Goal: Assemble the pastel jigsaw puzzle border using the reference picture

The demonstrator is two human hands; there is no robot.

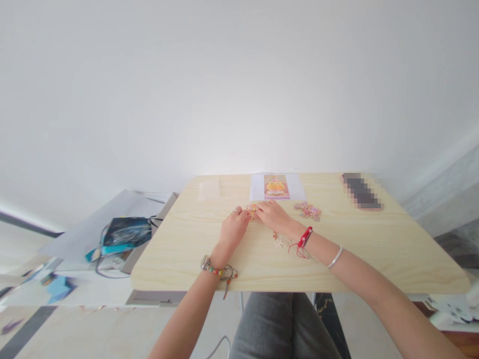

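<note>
Both hands meet over the middle of a pale wooden table [374, 249], at a small cluster of joined puzzle pieces [252, 209]. The cluster lies flat on the tabletop, right between the 2 sets of fingertips — the left hand [234, 227] closes in from the left, the right hand [273, 214] from the right. The left fingers are curled, the thumb and forefinger drawn together at the cluster's left edge; a ring shows on 1 finger. The right fingers lie close together and bent down over the cluster's right edge, covering part of it. Whether either hand truly pinches a piece or only presses on it, I cannot tell — the pieces are too small.

Just beyond the hands, at the far edge of the table, lies a reference picture [276, 186] with an orange figure on a white sheet. To the right of the right hand, a loose pile of pieces [307, 210] sits apart from the cluster. A few more pieces [280, 240] lie near the right wrist, on the near side. The left wrist wears a beaded bracelet [219, 270], the right a red cord [304, 239] and a silver bangle [336, 257]. At the far right lies a blurred dark flat object [361, 191].
</note>
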